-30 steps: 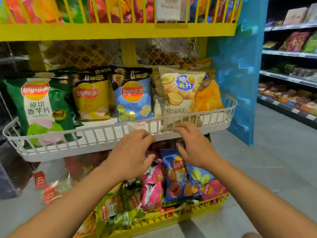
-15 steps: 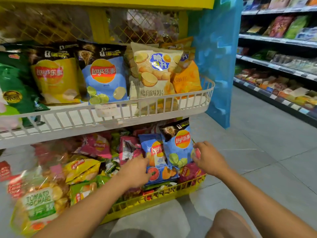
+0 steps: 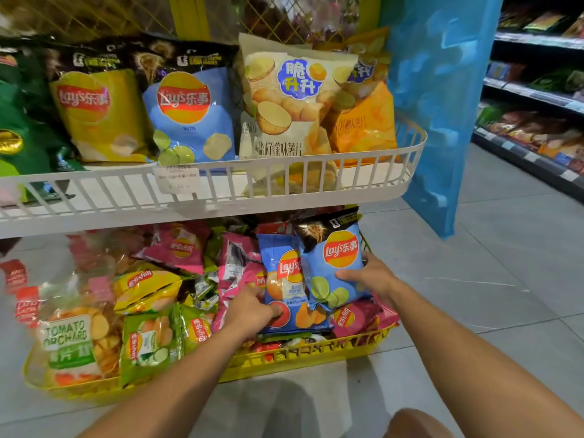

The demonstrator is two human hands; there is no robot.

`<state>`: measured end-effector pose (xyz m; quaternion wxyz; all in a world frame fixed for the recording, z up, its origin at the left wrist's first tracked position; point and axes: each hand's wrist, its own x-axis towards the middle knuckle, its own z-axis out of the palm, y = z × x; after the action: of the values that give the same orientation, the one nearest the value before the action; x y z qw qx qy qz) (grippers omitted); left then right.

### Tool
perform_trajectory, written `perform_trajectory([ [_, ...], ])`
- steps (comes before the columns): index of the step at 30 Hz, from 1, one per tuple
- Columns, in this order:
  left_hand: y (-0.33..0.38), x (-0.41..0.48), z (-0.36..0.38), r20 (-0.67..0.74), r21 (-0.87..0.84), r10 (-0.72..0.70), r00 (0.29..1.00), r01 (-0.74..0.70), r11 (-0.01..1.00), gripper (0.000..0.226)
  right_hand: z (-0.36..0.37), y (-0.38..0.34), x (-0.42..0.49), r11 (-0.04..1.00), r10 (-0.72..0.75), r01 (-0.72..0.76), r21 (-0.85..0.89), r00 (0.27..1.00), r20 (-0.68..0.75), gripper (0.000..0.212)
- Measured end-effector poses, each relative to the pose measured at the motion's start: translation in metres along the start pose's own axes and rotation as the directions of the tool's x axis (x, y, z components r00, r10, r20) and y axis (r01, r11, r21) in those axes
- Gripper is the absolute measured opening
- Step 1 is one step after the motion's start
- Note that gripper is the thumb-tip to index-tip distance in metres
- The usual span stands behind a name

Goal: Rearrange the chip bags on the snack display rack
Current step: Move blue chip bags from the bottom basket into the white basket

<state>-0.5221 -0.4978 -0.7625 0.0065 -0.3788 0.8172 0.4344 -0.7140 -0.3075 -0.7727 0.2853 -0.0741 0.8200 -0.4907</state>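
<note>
Low in the frame, our right hand (image 3: 371, 279) pinches a glossy, crinkly light-blue lime bag (image 3: 331, 263), thumb across its front, holding it upright at the right end of the yellow wire basket (image 3: 284, 355). Our left hand (image 3: 252, 311) curls onto a darker blue tomato bag (image 3: 284, 289) just beside it. Above, puffy foil bags stand in the white slatted basket (image 3: 284, 178).

Head view, close, downward onto perhaps the lowest basket (image 3: 303, 354)
</note>
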Motion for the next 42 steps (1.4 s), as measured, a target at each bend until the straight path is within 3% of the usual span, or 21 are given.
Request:
perform_trajectory([
  [2,-0.007,0.005,0.008,0.011,-0.059,-0.036,0.999,0.037,0.998,0.031,-0.003,0.007,0.005,1.000,-0.017,0.017,0.010,1.000,0.012,0.101],
  [5,-0.017,0.014,0.019,0.034,-0.156,-0.081,0.996,0.085,0.984,0.050,-0.004,0.003,0.001,0.999,-0.033,0.033,0.020,0.999,0.035,0.089],
  [9,-0.024,0.027,0.031,0.047,-0.217,-0.099,0.994,0.107,0.970,0.059,-0.004,0.001,0.003,0.995,-0.097,0.094,0.044,0.993,0.068,0.081],
  [13,-0.021,0.039,0.037,0.063,-0.272,-0.083,0.995,0.097,0.957,0.070,-0.003,0.007,-0.008,0.988,-0.115,0.111,0.112,0.993,0.036,0.057],
  [16,-0.018,0.045,0.042,0.078,-0.359,-0.082,0.994,0.105,0.927,0.081,-0.007,0.020,-0.017,0.984,-0.087,0.083,0.161,0.996,0.021,0.070],
  [21,-0.015,0.049,0.047,0.081,-0.402,-0.055,0.995,0.083,0.912,0.068,-0.008,0.035,-0.022,0.971,-0.067,0.070,0.227,0.998,-0.021,0.087],
  [27,-0.021,0.044,0.048,0.065,-0.448,-0.011,0.998,0.039,0.893,0.064,-0.002,0.036,-0.034,0.971,-0.078,0.094,0.218,0.994,-0.078,0.057],
  [32,-0.030,0.009,0.021,0.000,-0.490,0.045,0.999,-0.039,0.871,0.055,0.002,0.019,-0.074,0.975,-0.138,0.155,0.162,0.984,-0.113,0.062],
  [42,-0.066,-0.081,-0.085,-0.216,-0.463,0.147,0.965,-0.233,0.855,0.061,0.024,-0.043,-0.174,0.952,-0.256,0.264,0.156,0.964,-0.074,0.044],
])
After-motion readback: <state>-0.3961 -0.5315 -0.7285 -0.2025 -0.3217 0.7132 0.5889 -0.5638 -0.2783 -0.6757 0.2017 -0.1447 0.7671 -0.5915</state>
